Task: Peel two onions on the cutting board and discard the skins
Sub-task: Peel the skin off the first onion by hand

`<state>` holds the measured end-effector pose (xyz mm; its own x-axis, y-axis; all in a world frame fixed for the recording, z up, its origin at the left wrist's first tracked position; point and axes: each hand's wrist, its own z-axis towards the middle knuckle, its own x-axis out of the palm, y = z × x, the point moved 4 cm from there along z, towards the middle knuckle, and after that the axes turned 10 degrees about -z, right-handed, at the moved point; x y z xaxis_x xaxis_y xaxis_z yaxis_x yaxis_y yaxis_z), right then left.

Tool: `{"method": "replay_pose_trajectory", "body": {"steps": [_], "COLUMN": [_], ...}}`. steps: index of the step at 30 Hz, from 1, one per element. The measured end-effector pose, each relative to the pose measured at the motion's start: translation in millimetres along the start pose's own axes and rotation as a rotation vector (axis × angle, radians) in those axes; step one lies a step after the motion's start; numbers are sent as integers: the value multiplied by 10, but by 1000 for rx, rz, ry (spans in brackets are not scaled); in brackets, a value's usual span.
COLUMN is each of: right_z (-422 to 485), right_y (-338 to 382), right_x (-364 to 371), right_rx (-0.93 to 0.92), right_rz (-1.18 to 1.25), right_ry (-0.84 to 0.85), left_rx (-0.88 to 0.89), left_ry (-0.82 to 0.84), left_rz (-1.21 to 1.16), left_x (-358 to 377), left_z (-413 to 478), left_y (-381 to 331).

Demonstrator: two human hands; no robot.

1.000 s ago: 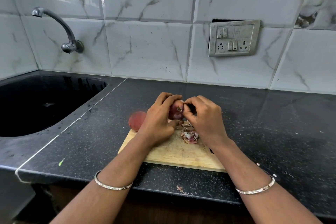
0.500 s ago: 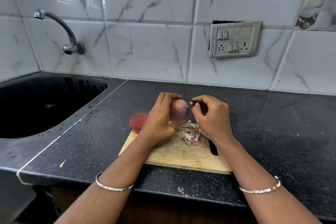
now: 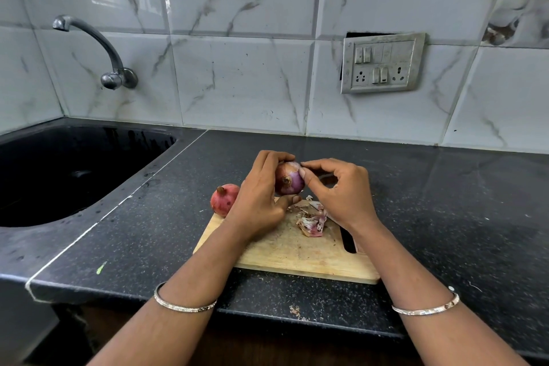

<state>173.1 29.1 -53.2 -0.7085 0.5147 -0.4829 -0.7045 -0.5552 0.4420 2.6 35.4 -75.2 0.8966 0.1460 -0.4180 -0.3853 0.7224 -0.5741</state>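
My left hand (image 3: pixel 261 199) grips a partly peeled purple onion (image 3: pixel 289 180) above the far end of the wooden cutting board (image 3: pixel 285 255). My right hand (image 3: pixel 341 190) pinches the skin at the onion's upper right side with thumb and forefinger. A second onion (image 3: pixel 223 199), still in its red skin, sits at the board's far left corner. A small pile of peeled skins (image 3: pixel 312 220) lies on the board under my right hand.
A black sink (image 3: pixel 68 175) with a wall tap (image 3: pixel 98 50) lies to the left. The dark stone counter (image 3: pixel 445 217) stretches to the right. A switch and socket plate (image 3: pixel 383 62) hangs on the tiled wall. Bits of skin (image 3: pixel 297 312) lie near the counter's front edge.
My left hand has turned the onion, so its root end now faces me and more purple flesh shows. My right hand drew away a little, then came back to pinch the top.
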Motion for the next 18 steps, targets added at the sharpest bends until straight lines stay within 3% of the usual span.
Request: {"method": "replay_pose_trajectory", "body": {"steps": [6,18], "right_z": [-2,-11], "right_y": [-26,-4], "right_x": [10,-4], "right_rx": [35,9], "right_rz": [91,-15], "right_ry": [3,-48], "left_rx": [12,21], "left_ry": [3,34], "left_rz": [25,31], "left_x": [-7,15], "left_z": [5,-1], "left_y": [13,-36]}}
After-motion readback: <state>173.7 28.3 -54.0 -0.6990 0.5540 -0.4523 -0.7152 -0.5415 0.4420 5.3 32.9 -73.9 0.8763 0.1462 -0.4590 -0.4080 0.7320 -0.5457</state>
